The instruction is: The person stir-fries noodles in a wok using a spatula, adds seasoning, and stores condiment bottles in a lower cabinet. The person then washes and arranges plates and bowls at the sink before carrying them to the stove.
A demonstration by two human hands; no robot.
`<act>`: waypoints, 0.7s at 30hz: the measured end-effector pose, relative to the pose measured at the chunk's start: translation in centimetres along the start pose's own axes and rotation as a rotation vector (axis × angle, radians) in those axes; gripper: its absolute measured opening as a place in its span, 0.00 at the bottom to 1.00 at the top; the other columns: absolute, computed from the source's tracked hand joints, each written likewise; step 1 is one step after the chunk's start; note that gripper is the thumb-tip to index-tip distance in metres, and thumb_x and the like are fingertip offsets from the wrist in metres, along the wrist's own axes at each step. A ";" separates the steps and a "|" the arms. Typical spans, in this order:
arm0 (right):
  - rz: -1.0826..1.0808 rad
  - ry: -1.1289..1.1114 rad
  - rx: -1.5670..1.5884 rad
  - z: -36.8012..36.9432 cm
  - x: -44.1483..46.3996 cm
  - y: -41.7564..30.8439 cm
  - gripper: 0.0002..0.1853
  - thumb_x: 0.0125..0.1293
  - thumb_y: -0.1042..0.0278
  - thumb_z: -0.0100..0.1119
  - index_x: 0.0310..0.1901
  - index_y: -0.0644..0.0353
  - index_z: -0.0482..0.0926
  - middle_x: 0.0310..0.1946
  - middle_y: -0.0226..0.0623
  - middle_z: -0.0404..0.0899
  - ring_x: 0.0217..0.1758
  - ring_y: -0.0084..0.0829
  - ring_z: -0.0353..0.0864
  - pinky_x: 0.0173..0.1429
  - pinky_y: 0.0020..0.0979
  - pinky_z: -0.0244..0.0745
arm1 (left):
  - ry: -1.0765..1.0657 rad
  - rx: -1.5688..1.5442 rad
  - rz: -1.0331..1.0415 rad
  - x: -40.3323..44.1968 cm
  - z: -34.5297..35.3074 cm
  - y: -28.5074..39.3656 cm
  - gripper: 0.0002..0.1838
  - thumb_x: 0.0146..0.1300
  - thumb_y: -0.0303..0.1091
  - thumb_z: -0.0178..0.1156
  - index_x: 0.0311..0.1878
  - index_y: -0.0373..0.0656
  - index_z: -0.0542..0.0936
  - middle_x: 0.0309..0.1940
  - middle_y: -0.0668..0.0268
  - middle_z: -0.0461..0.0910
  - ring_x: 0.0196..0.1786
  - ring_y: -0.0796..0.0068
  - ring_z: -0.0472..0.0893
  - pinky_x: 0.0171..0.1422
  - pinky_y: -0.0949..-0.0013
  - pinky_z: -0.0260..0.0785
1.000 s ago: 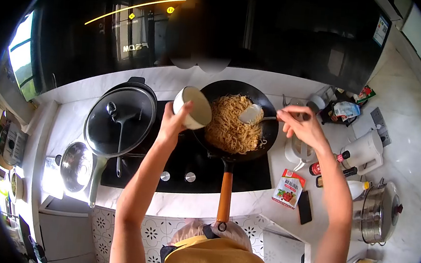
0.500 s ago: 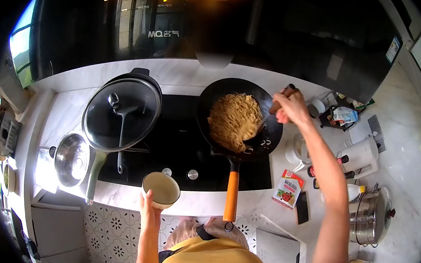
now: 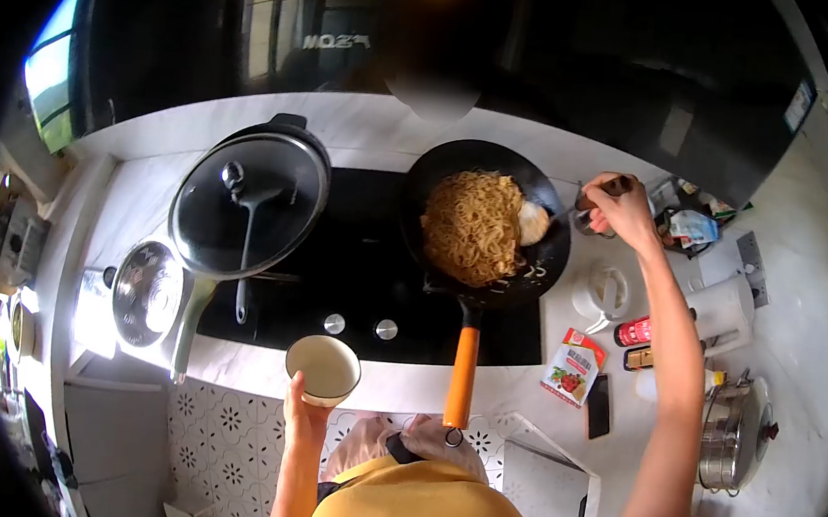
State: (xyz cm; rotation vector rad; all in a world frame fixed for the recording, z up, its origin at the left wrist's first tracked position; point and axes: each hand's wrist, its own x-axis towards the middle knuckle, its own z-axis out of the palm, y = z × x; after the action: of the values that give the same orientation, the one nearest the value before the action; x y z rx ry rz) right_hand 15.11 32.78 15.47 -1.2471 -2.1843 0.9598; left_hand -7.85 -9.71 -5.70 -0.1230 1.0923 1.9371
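Observation:
My left hand grips a cream-coloured bowl by its side, in front of the hob's near edge. No food shows inside the bowl. My right hand is closed round the dark wooden handle of a spatula, whose head reaches over the right side of the wok. A pale, rounded piece lies at the spatula's head; what it is I cannot make out. Brown noodles are heaped in the black wok, with small pale bits beside them. The wok's orange handle points towards me.
Left on the hob stands a pan with a glass lid, a ladle lying across it. Beside it is a metal strainer. To the right are a seasoning packet, a phone, bottles and a steel steamer pot.
My right hand has moved right with the spatula, and a pale piece now shows at its head beside the noodles. My left hand still holds the bowl. The whole view has shifted slightly.

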 end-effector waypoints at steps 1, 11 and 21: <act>-0.065 0.035 0.074 1.5 0.6 1.9 0.10 0.65 0.68 0.54 0.34 0.66 0.80 0.18 0.36 0.77 0.17 0.22 0.77 0.19 0.23 0.73 | 0.020 0.000 0.011 0.1 -0.6 0.0 0.33 0.61 0.51 0.60 0.65 0.45 0.66 0.59 0.61 0.72 0.59 0.63 0.76 0.60 0.57 0.73; -0.430 -0.229 -0.272 -0.9 -3.6 -4.1 0.10 0.56 0.77 0.57 0.40 0.66 0.82 0.34 0.36 0.82 0.37 0.24 0.80 0.44 0.25 0.74 | 0.084 -0.152 0.112 1.9 -6.1 0.6 0.33 0.60 0.48 0.59 0.65 0.43 0.66 0.60 0.61 0.72 0.61 0.64 0.73 0.61 0.58 0.69; -0.722 -0.425 -0.404 3.5 -3.2 -2.8 0.11 0.55 0.71 0.62 0.41 0.62 0.82 0.32 0.39 0.79 0.34 0.34 0.79 0.40 0.31 0.74 | 0.314 -0.034 0.233 6.9 -9.6 0.9 0.27 0.60 0.36 0.61 0.61 0.37 0.68 0.56 0.54 0.71 0.49 0.52 0.81 0.52 0.61 0.80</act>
State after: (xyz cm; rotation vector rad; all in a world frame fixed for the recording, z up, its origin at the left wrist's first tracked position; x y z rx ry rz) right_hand 12.73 27.81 15.16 -0.3021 -2.9413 0.5156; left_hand -15.66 -12.48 -14.17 -0.3415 1.3263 2.1968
